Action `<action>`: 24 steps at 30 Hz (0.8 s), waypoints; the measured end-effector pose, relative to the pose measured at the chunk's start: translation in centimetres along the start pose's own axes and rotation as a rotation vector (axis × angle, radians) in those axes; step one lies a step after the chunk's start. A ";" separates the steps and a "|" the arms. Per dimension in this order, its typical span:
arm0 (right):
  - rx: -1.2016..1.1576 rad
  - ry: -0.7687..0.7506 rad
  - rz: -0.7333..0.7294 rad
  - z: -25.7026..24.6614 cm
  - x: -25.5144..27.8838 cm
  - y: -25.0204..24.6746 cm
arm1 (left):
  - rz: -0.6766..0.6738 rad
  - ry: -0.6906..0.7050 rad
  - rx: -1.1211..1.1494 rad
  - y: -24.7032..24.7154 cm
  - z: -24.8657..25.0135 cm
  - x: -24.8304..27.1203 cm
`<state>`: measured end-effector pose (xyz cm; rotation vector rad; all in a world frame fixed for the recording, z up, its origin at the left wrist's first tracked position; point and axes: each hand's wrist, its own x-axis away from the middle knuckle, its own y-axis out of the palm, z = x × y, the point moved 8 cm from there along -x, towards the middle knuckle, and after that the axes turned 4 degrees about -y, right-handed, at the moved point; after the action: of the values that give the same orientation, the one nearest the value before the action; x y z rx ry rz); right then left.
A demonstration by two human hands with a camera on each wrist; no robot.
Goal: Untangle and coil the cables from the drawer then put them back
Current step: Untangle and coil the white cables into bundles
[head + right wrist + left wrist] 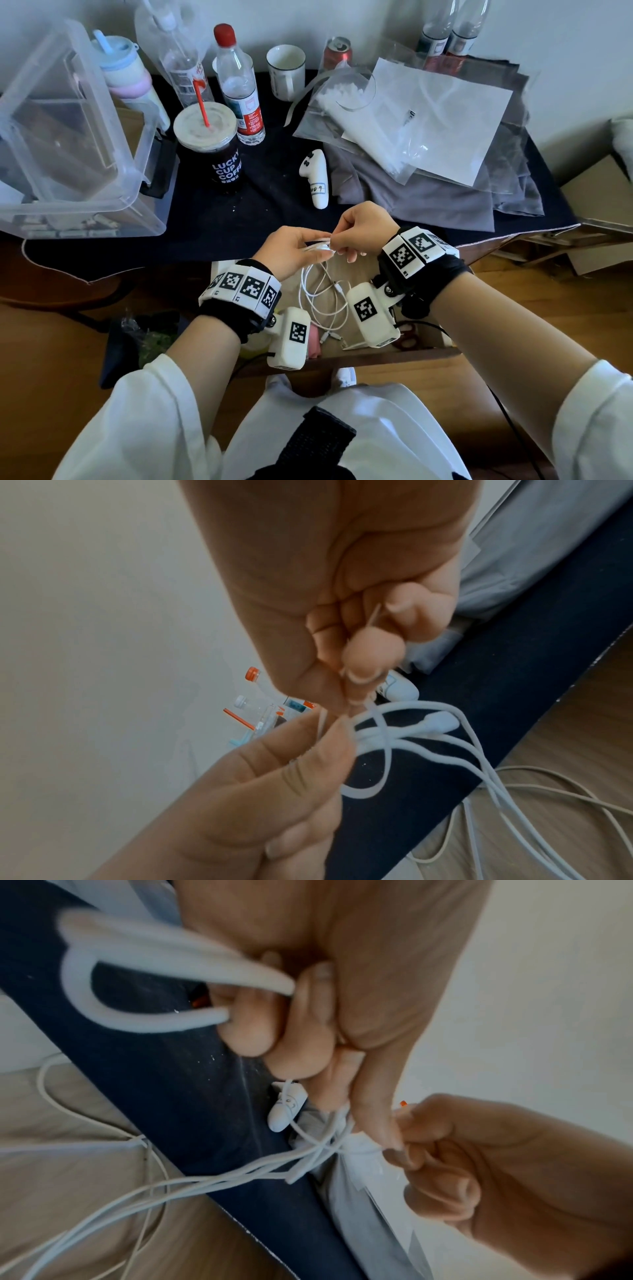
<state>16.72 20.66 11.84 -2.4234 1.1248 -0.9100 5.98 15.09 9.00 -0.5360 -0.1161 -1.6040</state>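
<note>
White cables (322,296) hang in tangled loops from both hands into the open wooden drawer (346,358) below the table edge. My left hand (306,245) grips a gathered bundle of loops (143,961) with curled fingers. My right hand (339,240) meets it from the right and pinches a thin strand (373,615) between thumb and fingertips, right at the bundle. In the right wrist view a white plug (441,722) lies among the loops (411,741) just below my right fingers. More cable ends (334,337) lie on the drawer floor.
A white controller (317,178) lies on the dark table just beyond my hands. A coffee cup (209,147), bottles (239,92) and a clear plastic box (68,137) stand to the left. Plastic bags (428,120) on grey cloth fill the right. Red-handled scissors (407,337) lie in the drawer.
</note>
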 end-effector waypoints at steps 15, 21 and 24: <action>-0.203 0.045 -0.021 1.7 -0.4 0.7 | 0.376 -0.281 0.405 -6.8 -5.7 1.0; -0.140 0.157 0.147 3.8 -2.4 -1.7 | 0.508 -0.401 0.448 -9.5 -10.2 2.6; -0.092 0.210 0.178 4.5 -3.5 -2.3 | 0.589 -0.430 0.510 -10.9 -11.9 3.5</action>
<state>19.27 24.95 8.24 -2.2918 1.4606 -1.0950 -7.74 8.58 2.55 -0.4486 -0.6149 -0.8219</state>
